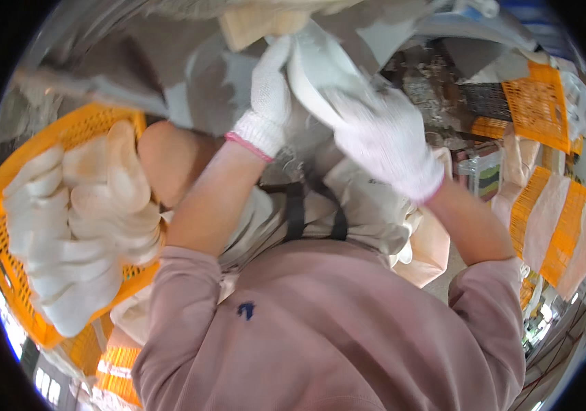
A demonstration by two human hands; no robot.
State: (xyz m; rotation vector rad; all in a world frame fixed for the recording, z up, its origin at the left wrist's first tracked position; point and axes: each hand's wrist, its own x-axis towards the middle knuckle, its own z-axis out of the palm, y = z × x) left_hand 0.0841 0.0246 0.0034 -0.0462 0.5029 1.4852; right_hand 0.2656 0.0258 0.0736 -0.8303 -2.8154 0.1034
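A pale, smooth, curved piece shaped like a shoe sole (317, 65) is held up between my two gloved hands. My left hand (270, 92), in a white knit glove with a pink cuff edge, pinches its left edge close to the far end. My right hand (389, 140), gloved the same way and slightly blurred, is closed around the nearer right end. The far end of the sole lies right by a tan block (255, 26); whether they touch I cannot tell. My right fingers are partly hidden behind the sole and the glove.
To my left, an orange plastic basket (50, 329) holds several white soles (94, 226). Grey, stained machine surfaces (214, 85) stand in front of me. Orange crates (539, 103) are at the far right, with pale-banded orange crates (553, 226) nearer. A white bag (430, 250) sits beside my lap.
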